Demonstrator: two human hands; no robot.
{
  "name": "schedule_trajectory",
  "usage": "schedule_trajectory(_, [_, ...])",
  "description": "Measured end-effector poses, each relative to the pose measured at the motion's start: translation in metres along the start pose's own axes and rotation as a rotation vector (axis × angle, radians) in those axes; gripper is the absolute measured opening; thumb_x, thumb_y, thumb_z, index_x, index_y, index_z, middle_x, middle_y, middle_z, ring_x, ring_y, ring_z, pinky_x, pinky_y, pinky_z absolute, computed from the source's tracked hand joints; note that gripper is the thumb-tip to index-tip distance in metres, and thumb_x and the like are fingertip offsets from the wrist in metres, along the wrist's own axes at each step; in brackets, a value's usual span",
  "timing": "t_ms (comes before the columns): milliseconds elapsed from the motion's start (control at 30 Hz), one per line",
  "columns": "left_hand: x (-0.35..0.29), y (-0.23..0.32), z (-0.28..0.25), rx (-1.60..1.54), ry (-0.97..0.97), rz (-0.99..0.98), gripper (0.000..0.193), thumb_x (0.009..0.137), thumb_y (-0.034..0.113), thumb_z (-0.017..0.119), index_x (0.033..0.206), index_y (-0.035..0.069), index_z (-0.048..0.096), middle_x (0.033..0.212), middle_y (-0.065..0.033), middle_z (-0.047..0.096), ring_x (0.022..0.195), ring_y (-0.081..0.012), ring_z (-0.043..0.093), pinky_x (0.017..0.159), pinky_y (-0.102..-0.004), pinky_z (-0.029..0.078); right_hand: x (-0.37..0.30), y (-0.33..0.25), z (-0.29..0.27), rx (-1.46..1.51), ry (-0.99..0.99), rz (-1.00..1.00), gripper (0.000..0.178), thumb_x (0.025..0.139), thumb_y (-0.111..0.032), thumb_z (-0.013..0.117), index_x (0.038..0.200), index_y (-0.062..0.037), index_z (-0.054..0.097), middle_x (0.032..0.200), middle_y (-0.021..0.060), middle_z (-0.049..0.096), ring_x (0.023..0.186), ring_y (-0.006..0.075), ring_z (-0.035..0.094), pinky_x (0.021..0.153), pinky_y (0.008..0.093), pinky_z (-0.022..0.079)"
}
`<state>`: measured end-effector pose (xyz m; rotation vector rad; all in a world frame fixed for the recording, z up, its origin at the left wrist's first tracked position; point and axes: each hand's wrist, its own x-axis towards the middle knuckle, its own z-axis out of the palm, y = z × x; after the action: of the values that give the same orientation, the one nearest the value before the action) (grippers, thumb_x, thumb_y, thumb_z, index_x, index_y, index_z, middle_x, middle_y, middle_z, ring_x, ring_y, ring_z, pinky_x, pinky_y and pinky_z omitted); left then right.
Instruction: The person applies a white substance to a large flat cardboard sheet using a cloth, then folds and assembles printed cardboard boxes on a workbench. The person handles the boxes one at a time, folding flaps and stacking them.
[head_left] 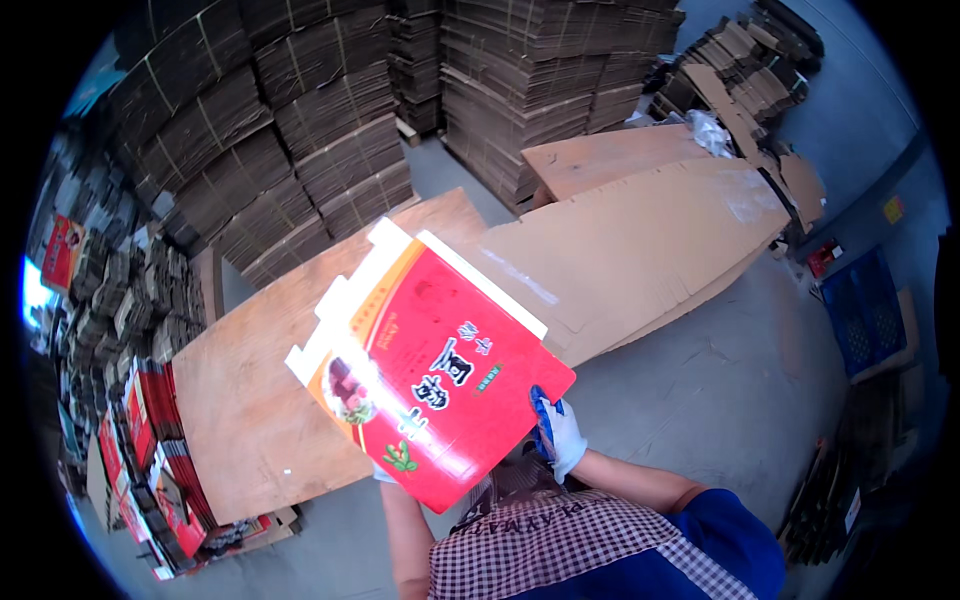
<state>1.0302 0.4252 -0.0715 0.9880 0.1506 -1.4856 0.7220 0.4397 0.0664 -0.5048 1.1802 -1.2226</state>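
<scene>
A flattened printed carton (pixel 450 370), glossy red with a yellow band and white flaps along its far edges, is held tilted above the table in front of me. My right hand (pixel 562 436), in a white glove with blue on the fingers, is closed on the carton's near right edge. Below the carton's near left edge, only a sliver of my left hand (pixel 383 474) shows, also in a white glove. The carton hides its fingers, so their grip cannot be made out.
A wooden board table (pixel 250 420) runs beneath, with a large brown cardboard sheet (pixel 640 250) on its right part. Red folded cartons (pixel 160 430) are stacked at the left end. Tall strapped cardboard stacks (pixel 540 80) stand behind; a blue plastic crate (pixel 865 310) is at the right.
</scene>
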Motion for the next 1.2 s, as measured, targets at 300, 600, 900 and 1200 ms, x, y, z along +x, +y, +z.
schedule_trajectory(300, [0.000,0.060,-0.096,0.445,0.380,0.335,0.049,0.091,0.001,0.065,0.140,0.002,0.054,0.126,-0.0140,0.066,0.108,-0.0261,0.066,0.093,-0.0389,0.054,0.020,0.181,-0.030,0.240,-0.171,0.840,0.061,0.099,-0.053,0.058,0.139,-0.0077,0.049,0.128,0.0130,0.065,0.097,0.0340,0.070,0.086,0.0515,0.059])
schedule_trajectory(600, [0.014,0.016,-0.047,2.173,0.548,0.758,0.079,0.096,0.055,0.053,0.160,0.016,0.029,0.164,-0.0220,0.026,0.150,-0.0440,0.023,0.123,-0.0604,0.008,0.047,0.194,-0.037,-0.200,-0.265,1.142,0.077,0.088,-0.078,0.053,0.106,-0.0033,0.061,0.105,0.0184,0.068,0.093,0.0348,0.070,0.085,0.0492,0.056])
schedule_trajectory(900, [-0.001,0.014,-0.043,2.110,0.505,0.667,0.076,0.099,0.057,0.044,0.161,0.016,0.027,0.166,-0.0195,0.020,0.153,-0.0411,0.017,0.122,-0.0639,0.004,0.071,0.126,0.038,-1.474,-0.733,-0.458,0.051,0.088,-0.037,0.069,0.123,0.0003,0.063,0.120,0.0185,0.065,0.118,0.0342,0.058,0.105,0.0507,0.042])
schedule_trajectory(1200, [0.021,0.045,-0.027,2.103,0.525,0.546,0.075,0.099,0.060,0.042,0.156,0.012,0.037,0.166,-0.0192,0.023,0.155,-0.0345,0.016,0.123,-0.0609,-0.001,0.157,0.160,0.108,-1.828,-0.779,-0.682,0.093,0.087,-0.041,0.069,0.158,-0.0009,0.025,0.164,0.0198,0.024,0.151,0.0416,0.019,0.125,0.0559,0.008])
